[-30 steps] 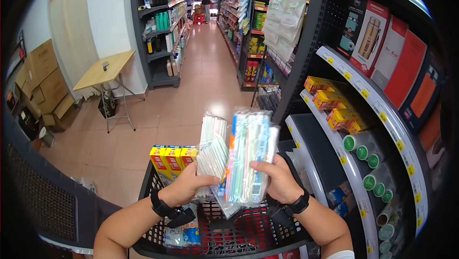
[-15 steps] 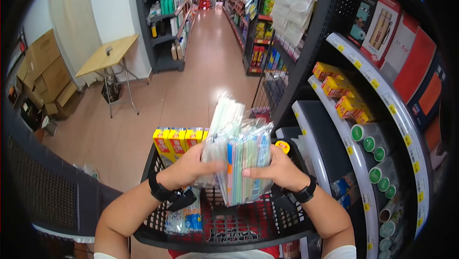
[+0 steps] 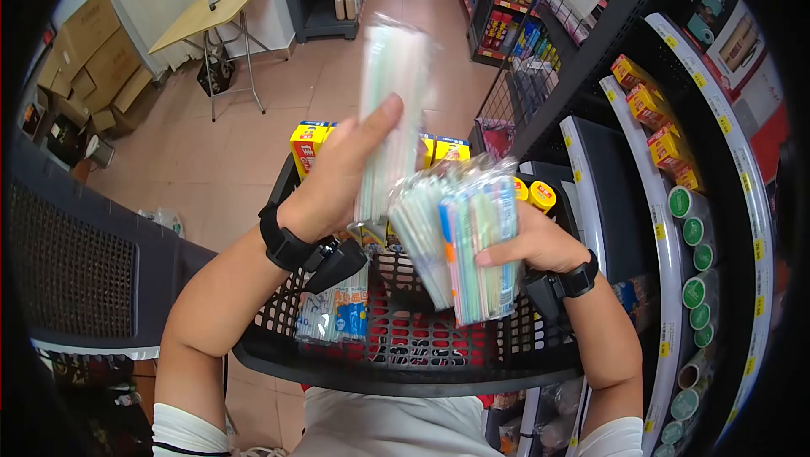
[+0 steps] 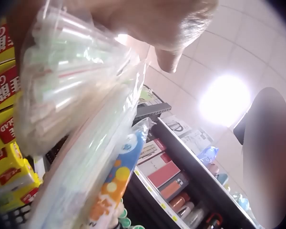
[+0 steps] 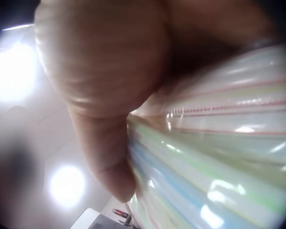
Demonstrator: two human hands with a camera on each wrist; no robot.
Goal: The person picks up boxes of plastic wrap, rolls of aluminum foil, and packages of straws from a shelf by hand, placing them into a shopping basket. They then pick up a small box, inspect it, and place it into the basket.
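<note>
My left hand [image 3: 337,178] holds a clear pack of pale straws [image 3: 390,102] upright above the black shopping basket [image 3: 405,364]. In the left wrist view the same straw pack [image 4: 71,95] fills the frame under my thumb. My right hand [image 3: 531,242] grips two packs of coloured straws [image 3: 468,242] just right of it, tilted over the basket. The right wrist view has my thumb [image 5: 100,95] pressed on the coloured straw pack [image 5: 214,157]. Yellow boxes [image 3: 308,145] stand at the basket's far rim.
A dark shelf unit [image 3: 675,204] with yellow boxes and green-capped rolls runs along my right. More packs [image 3: 333,313] lie in the basket. A folding table [image 3: 211,14] and cardboard boxes [image 3: 80,60] stand at the far left, across the tiled aisle.
My left hand has lifted the pale straw pack up and away from the coloured packs, which stay in my right hand. The head view has tipped further down.
</note>
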